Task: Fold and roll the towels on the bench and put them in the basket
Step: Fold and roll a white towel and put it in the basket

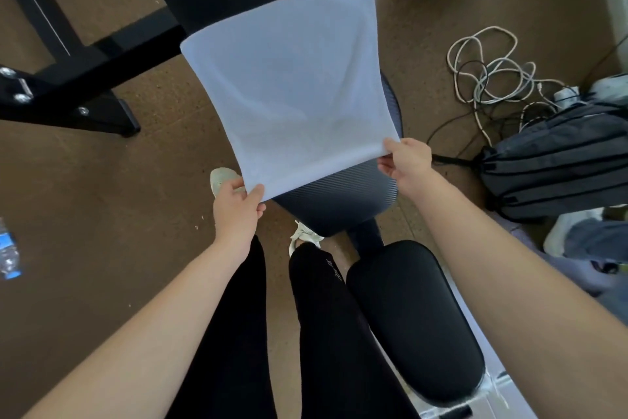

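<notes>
The brown floor (102, 215) fills most of the view. Above it hangs the pale, bluish-white towel (292, 79), spread open in the air as 1 flat sheet. Its far edge reaches out over a dark chair back and its near edge sits just above a ribbed grey seat (339, 201).

A black metal frame (85, 79) with bolts crosses the upper left. The person's 2 legs in black trousers (326, 333) run down the middle, and a black oval pad (414, 323) lies just beside them at lower right. A dark grey drawstring bag (560, 174) slumps on the floor at the right, with a tangle of white and black cables (492, 72) beyond it.

The left hand (238, 211) pinches the towel's near left corner, thumb on top and fingers curled beneath. The right hand (406, 160) pinches the near right corner in the same way, held a little higher and farther out, so the near edge slants.

2 pale shoes show below the towel: 1 (221, 179) partly hidden behind the left hand, the other (304, 237) by the seat's front edge. A small plastic bottle (8, 252) with a blue label lies at the far left edge.
</notes>
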`<state>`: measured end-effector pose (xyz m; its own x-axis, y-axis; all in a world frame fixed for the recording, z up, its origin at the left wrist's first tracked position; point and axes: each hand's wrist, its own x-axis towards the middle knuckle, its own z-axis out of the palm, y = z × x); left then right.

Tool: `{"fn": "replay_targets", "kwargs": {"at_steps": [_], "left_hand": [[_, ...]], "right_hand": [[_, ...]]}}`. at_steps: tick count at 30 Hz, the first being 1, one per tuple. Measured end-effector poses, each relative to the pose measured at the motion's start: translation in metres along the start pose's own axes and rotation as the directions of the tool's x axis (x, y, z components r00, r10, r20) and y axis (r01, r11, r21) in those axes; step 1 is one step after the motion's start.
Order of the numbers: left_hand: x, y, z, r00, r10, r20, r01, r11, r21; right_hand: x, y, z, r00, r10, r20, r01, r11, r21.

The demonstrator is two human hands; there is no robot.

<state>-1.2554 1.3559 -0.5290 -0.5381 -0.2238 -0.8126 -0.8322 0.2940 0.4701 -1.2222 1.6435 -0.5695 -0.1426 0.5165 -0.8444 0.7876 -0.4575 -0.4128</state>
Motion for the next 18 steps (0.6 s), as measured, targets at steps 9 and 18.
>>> {"fn": "replay_targets", "kwargs": {"at_steps": [9, 18], "left_hand": [[-0.023, 0.008, -0.008, 0.995, 0.102, -0.006, -0.102, 0.993, -0.065], [0.0, 0.06, -0.016, 0.985, 0.173, -0.005, -0.172, 0.975, -0.138]], "right_hand": [[-0.025, 0.021, -0.018, 0.987, -0.152, -0.054, 0.147, 0.985, -0.089], [-0.046, -0.041, 0.001, 0.924, -0.38, 0.037, 0.371, 0.916, 0.153]]}}
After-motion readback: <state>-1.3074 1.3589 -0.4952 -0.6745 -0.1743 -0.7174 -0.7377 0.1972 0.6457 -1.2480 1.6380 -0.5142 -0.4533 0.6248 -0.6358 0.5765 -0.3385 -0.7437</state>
